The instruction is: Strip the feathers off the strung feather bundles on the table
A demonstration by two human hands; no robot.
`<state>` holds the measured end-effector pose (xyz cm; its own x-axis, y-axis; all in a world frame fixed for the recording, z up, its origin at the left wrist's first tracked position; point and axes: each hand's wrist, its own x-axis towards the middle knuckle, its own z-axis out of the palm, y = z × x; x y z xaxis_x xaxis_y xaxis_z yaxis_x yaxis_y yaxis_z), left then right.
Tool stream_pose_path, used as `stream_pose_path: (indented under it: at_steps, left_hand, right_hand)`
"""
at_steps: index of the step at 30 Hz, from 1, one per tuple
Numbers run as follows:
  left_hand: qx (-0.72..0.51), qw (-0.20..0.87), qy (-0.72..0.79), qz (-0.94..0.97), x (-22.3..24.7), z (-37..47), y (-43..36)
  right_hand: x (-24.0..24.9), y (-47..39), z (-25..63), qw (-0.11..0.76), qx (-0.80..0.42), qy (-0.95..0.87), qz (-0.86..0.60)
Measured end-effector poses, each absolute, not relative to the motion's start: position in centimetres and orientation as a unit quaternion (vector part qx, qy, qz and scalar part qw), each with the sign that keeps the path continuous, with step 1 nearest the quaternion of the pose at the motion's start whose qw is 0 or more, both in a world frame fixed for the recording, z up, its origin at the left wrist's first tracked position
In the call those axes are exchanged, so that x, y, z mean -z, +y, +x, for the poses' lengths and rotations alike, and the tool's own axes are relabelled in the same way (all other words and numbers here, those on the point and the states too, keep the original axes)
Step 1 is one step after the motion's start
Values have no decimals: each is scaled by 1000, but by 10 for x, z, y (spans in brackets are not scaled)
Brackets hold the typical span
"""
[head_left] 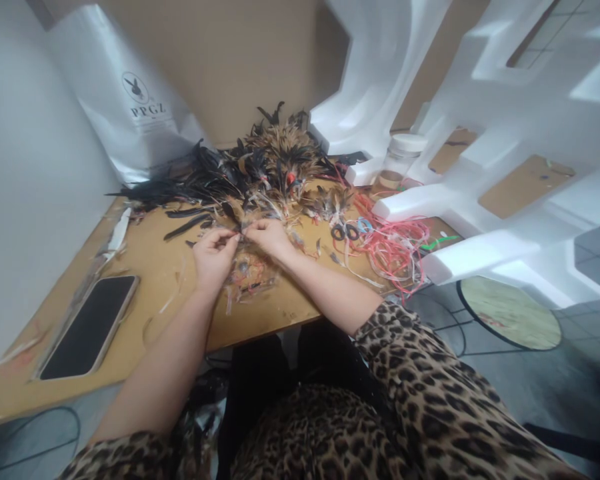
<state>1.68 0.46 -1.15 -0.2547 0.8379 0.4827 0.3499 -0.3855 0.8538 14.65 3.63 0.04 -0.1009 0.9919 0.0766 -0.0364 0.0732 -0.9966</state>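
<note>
Close together over the middle of the wooden table [265, 321], my left hand [216, 257] and my right hand [271, 238] are both closed in a pinch. Small brown and dark feathers [233, 215] stick up at their meeting fingertips; exactly how each hand grips them is partly hidden. Just beyond lies a big pile of brown and black feathers [280, 143], with long black feathers [195, 177] spreading to its left. Below my fingers sits a loose tangle of scraps and thin threads [247, 272]. Tied feather bunches [330, 200] rest to the right of my right hand.
A phone [89, 327] lies at the left. Behind it stands a white bag [140, 127]. Black-ringed scissors [351, 232], tangled pink string [397, 253] and a lidded jar [403, 157] are on the right. White moulded foam [510, 250] overhangs that side, above a round stool [513, 313].
</note>
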Motion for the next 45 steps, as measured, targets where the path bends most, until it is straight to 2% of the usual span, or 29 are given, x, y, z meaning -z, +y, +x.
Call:
stream_pose_path:
  at_steps: [3,10,13,16,22,34,43,45]
  left_hand:
    - [-619,287,510,524,9,19,6]
    - [-596,580,415,369,-2,11,6]
    - [-575,636,383,343,-3,8,5]
    - [-592,610,390,354,-2,9,6]
    - [-624,498,438,413,1,15,8]
    - [-590,468,483,447,11,16,10]
    - [-588,582,387,409,2,16,3]
    - [-576,599,385,402,2,16,3]
  right_hand:
    - [-2,35,148,498,-509,-541,-448]
    - [-11,32,156,477,-560,-582,-348]
    - [-12,32,156,466,-608,-564,-308]
    - [-11,31,155,480,-620,-540,-306]
    - [-12,27,155,489,-570,-554,-358]
    - [-7,28,148,542,-581,-491,-358]
    - [-9,26,147,467,-710,-435,-297]
    - [-8,27,146,474,-709,-430,-296]
